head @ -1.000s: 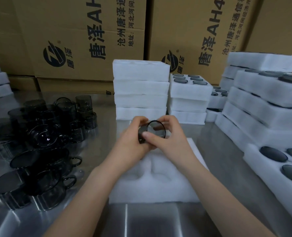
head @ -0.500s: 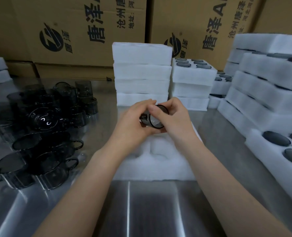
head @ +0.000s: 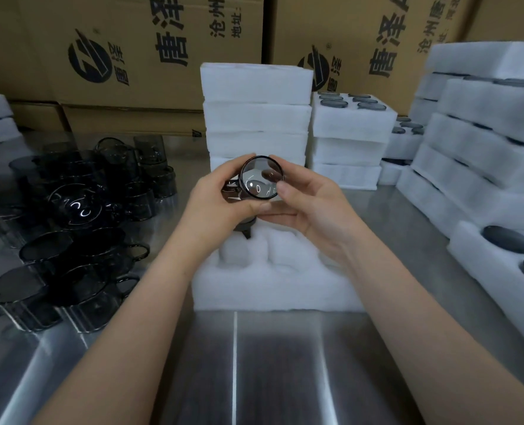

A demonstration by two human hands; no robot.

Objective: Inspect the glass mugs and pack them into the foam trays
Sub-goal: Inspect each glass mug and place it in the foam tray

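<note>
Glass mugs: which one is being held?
The mug held between the left hand and right hand, above the front foam tray; the others sit left on the table.

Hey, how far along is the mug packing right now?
Done: filled foam trays stand stacked on the right, with packed mugs showing in their pockets. In hand: the left hand and right hand grip one smoky glass mug, mouth toward the camera, above a front foam tray whose visible pockets look empty. To do: a crowd of loose mugs waits on the steel table.
</note>
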